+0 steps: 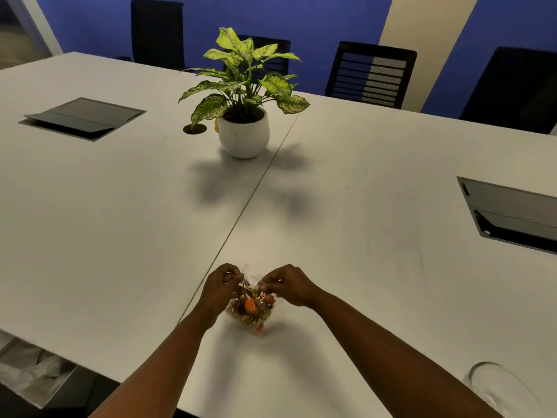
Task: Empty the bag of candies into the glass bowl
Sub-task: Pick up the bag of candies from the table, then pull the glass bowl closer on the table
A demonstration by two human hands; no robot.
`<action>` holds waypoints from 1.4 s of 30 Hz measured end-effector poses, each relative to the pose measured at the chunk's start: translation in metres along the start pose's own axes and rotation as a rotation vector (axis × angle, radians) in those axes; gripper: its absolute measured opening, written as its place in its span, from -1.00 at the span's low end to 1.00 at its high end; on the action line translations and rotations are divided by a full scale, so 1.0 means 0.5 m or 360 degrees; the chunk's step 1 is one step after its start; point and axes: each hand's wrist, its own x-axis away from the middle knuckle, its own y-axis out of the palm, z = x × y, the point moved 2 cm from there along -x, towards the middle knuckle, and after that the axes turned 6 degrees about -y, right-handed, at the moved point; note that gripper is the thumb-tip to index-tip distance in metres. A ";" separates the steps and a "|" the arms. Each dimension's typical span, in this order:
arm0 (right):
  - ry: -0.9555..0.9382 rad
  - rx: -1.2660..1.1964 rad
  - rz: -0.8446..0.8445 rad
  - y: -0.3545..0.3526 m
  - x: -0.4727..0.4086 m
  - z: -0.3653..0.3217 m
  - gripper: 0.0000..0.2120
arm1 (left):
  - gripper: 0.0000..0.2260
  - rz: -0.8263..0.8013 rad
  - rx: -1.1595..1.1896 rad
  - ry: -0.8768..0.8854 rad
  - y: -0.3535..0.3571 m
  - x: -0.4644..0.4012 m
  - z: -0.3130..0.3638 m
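With the bag of candies (250, 306) on the table (346, 236), your left hand (218, 286) and right hand (291, 285) pinched its mouth; part it gently, since the glass bowl (497, 387) sat well apart.

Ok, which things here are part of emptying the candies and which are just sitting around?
For the job: bag of candies, pinched at the top by left hand and right hand; glass bowl.

Just there: plant, table, cable hatches, chairs.
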 end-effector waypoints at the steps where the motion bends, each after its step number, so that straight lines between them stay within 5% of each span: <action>1: -0.0004 -0.0064 0.0052 -0.014 0.005 -0.003 -0.76 | -0.83 -0.0012 0.0081 0.0014 0.008 -0.002 0.010; 6: -0.0039 -0.0150 0.0238 -0.103 0.034 -0.003 -0.80 | -0.91 -0.0178 0.0278 0.0139 0.066 -0.012 0.069; 18: 0.0089 -0.0352 0.0563 -0.289 0.168 0.057 -0.79 | -0.69 -0.0871 -0.0280 0.0257 0.289 -0.006 0.150; 27: 0.0570 -0.0560 0.0860 -0.370 0.350 0.187 -0.74 | -0.74 -0.0908 -0.0200 0.0153 0.420 -0.008 0.127; 32: 0.1104 0.0170 0.0346 -0.371 0.455 0.285 -0.57 | -0.75 -0.0982 -0.0236 0.0122 0.467 -0.005 0.117; 39: 0.1457 0.0218 -0.0109 -0.347 0.523 0.340 -0.54 | -0.66 -0.0972 -0.0264 0.0069 0.493 -0.009 0.107; 42: 0.1533 0.0229 -0.0043 -0.326 0.538 0.351 -0.64 | -0.61 -0.0948 -0.0277 0.0065 0.492 -0.013 0.102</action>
